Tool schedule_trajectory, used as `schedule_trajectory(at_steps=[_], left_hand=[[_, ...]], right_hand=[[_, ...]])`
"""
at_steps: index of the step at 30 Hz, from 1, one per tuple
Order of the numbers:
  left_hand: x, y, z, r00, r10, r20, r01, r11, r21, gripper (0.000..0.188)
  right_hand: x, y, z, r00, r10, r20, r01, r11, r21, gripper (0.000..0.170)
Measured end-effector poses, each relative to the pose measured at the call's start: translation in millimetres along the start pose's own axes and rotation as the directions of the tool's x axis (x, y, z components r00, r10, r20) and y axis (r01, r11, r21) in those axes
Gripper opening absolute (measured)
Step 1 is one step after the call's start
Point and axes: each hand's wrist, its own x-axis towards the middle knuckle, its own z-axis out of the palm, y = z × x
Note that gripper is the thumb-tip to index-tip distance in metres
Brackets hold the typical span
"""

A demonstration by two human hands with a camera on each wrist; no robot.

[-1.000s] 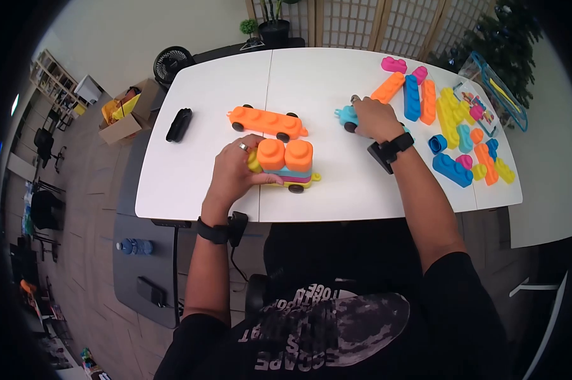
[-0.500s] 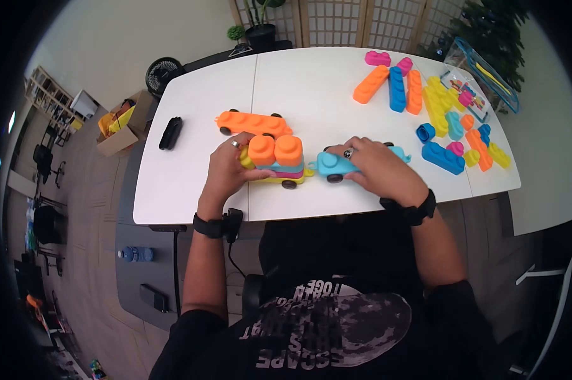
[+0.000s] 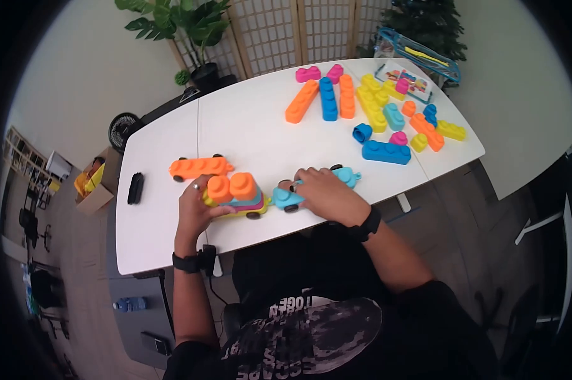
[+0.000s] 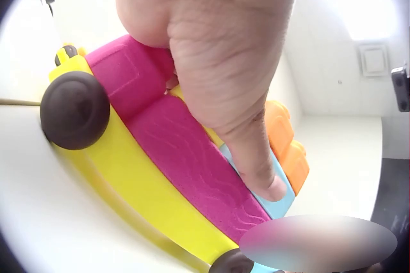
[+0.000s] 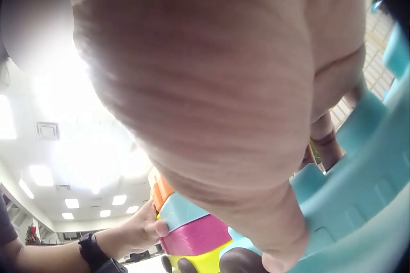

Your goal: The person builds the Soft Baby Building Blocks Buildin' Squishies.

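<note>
My left hand (image 3: 194, 209) grips a stacked toy wagon from its left side. The wagon has a yellow wheeled base (image 4: 141, 177), then magenta (image 4: 186, 158) and light blue bricks, with two orange bricks (image 3: 242, 186) on top. In the left wrist view the thumb lies along the light blue layer (image 4: 280, 208). My right hand (image 3: 330, 196) holds a light blue wheeled base (image 3: 346, 177) from above, thumb on its near side. Its left end meets the yellow base's hitch in the head view. Part of the light blue base is hidden under the hand.
An orange wheeled base (image 3: 200, 167) stands just behind the wagon. A black case (image 3: 135, 188) lies at the table's left. Toward the back right are several loose bricks, among them a long blue one (image 3: 386, 152) and a yellow one (image 3: 371, 107). The table's front edge runs close by.
My right hand has taken the light blue wheeled base from farther right and back, bringing it left and nearer, up to the wagon. My left hand stays on the wagon. The head view has shifted.
</note>
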Motion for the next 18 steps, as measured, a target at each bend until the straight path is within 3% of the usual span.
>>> schedule_trajectory(at_steps=[3, 7, 8, 12, 15, 16, 18], left_hand=[[-1, -15, 4, 0.999, 0.007, 0.047, 0.001, 0.987, -0.163, 0.087], [1, -6, 9, 0.998, 0.042, -0.038, -0.048, 0.986, -0.159, 0.102], [2, -4, 7, 0.994, 0.102, -0.044, -0.105, 0.993, -0.061, 0.101], [5, 0, 4, 0.988, 0.152, -0.036, -0.152, 0.988, 0.013, 0.095], [5, 2, 4, 0.982, 0.182, -0.058, -0.180, 0.983, 0.029, 0.095], [6, 8, -2, 0.981, 0.193, -0.006, -0.193, 0.980, 0.049, 0.093], [8, 16, -3, 0.984, 0.175, -0.044, -0.173, 0.984, 0.045, 0.090]], right_hand=[[-3, 4, 5, 1.000, -0.012, -0.008, 0.012, 1.000, 0.003, 0.062], [-8, 7, 9, 0.998, -0.045, -0.050, 0.046, 0.998, 0.031, 0.063], [-7, 5, 3, 0.995, -0.001, 0.099, -0.001, 1.000, 0.027, 0.067], [-16, 3, 13, 0.998, -0.020, -0.057, 0.025, 0.996, 0.089, 0.064], [-18, 2, 26, 0.991, -0.015, -0.134, 0.018, 1.000, 0.020, 0.062], [-20, -1, 25, 0.995, 0.014, -0.103, -0.010, 0.999, 0.042, 0.064], [-24, -7, 28, 0.992, 0.052, -0.115, -0.048, 0.998, 0.040, 0.066]])
